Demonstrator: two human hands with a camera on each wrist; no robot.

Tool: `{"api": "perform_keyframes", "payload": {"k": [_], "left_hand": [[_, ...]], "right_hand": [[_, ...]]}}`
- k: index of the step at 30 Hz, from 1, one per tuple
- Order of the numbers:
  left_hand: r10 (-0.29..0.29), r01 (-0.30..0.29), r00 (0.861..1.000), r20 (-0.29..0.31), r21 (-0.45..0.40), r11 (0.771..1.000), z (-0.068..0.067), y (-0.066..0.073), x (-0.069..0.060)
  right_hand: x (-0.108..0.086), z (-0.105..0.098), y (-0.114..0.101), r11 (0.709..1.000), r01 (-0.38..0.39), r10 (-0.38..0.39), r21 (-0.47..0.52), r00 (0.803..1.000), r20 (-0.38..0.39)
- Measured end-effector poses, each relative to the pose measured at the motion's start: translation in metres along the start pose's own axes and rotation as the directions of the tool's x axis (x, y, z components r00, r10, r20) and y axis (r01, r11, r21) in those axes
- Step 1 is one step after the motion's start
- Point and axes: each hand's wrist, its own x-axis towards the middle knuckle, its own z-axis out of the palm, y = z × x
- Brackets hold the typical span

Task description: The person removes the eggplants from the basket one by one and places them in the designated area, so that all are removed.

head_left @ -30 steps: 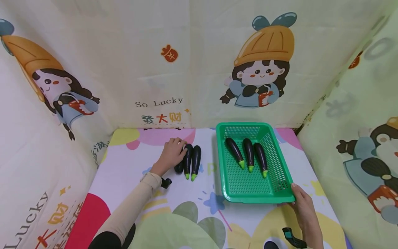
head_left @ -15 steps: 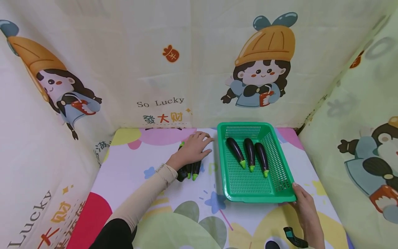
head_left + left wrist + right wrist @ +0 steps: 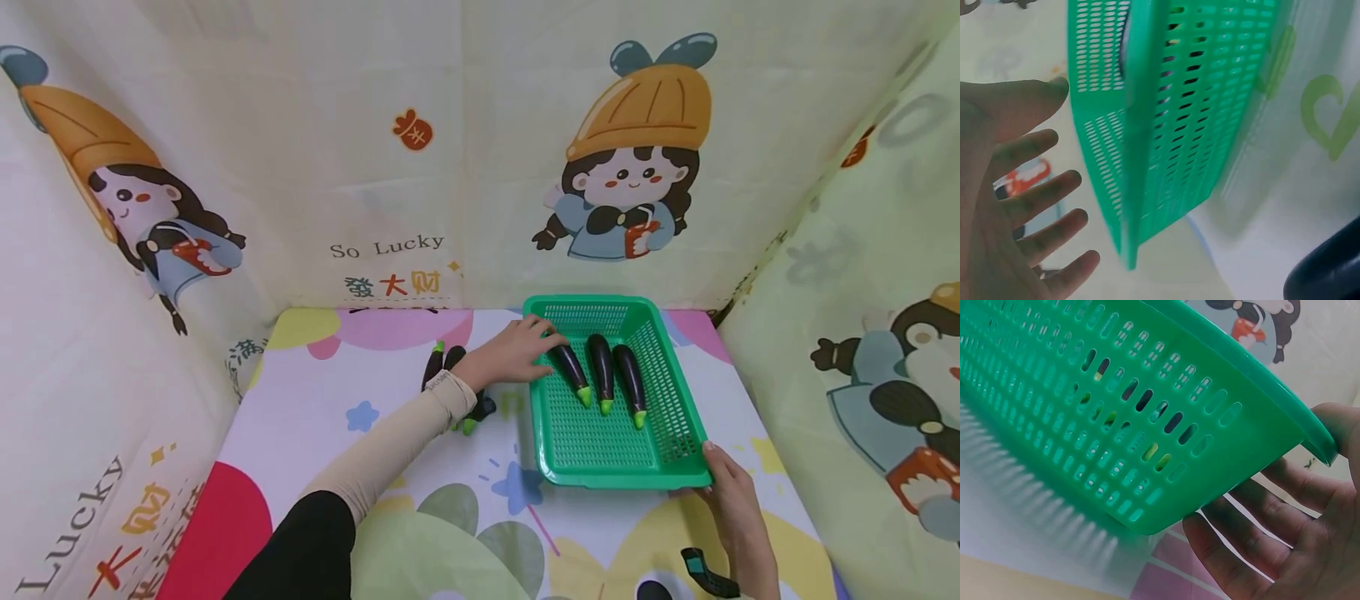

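A green basket [image 3: 622, 482] holds three eggplants [image 3: 632, 383], lying side by side with green ends toward the person. Over its left rim, beside the leftmost eggplant [image 3: 570, 372], is the left hand [image 3: 513, 350]; the left wrist view shows its fingers [image 3: 1041, 206] spread and holding nothing. The right hand [image 3: 738, 508] grips the basket's near right corner, thumb on the rim and fingers [image 3: 1254, 531] beneath. Left of the basket more eggplants [image 3: 433, 365] lie on the table, partly hidden by the left forearm.
The table [image 3: 300, 433] has a printed cloth with coloured shapes. A printed curtain [image 3: 495, 150] rises behind it and along both sides. In the head view the left sleeve crosses the near left part of the table.
The left hand has moved right, from the eggplants on the table to the basket's left rim, and its fingers have spread. The right hand and basket have stayed in place.
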Motion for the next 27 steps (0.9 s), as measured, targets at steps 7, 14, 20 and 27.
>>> {"api": "perform_keyframes", "payload": {"k": [7,14,20,27], "left_hand": [[0.052,-0.054,0.996,0.072,0.029,0.998,0.012,0.009,0.021],[0.048,-0.062,0.989,0.138,0.100,0.993,0.020,0.016,0.032],[0.055,-0.075,0.986,0.160,0.119,0.990,0.029,0.015,0.037],[0.046,-0.060,0.987,0.156,0.084,0.995,0.038,0.015,0.046]], "right_hand": [[-0.002,0.000,0.001,0.999,0.015,-0.015,0.037,1.000,0.006],[0.000,0.001,0.002,1.000,0.009,-0.008,0.006,1.000,-0.010],[-0.001,0.000,0.002,0.999,0.039,-0.040,0.032,0.999,0.014],[-0.002,0.001,0.002,0.999,0.030,-0.030,0.011,1.000,0.000]]}}
